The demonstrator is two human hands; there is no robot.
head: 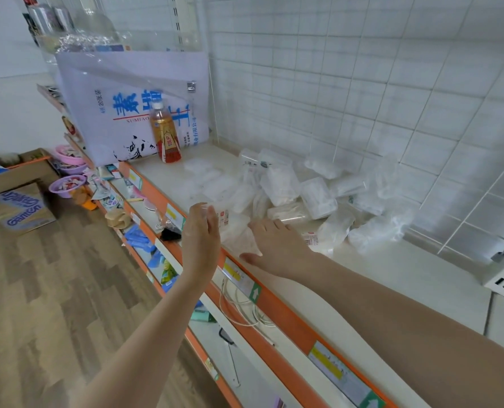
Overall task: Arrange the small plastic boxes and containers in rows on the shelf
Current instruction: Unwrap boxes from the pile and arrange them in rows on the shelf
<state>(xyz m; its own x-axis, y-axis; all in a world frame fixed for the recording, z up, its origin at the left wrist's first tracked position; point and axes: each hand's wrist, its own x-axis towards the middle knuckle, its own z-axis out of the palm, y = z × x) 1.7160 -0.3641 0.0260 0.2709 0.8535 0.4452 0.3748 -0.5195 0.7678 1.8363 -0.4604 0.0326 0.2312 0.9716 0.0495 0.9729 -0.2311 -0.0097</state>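
Clear plastic boxes heaped messily on shelf; left hand and right hand both flat-fingered, holding nothing.

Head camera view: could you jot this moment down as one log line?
left hand: open, near front box | right hand: open, flat over packet | plastic boxes: heaped, unsorted | shelf: no rows yet

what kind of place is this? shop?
Most likely a small shop. The shelf has an orange edge strip with price labels, more stocked shelves sit below, and a grid back panel stands behind the heap of plastic boxes.
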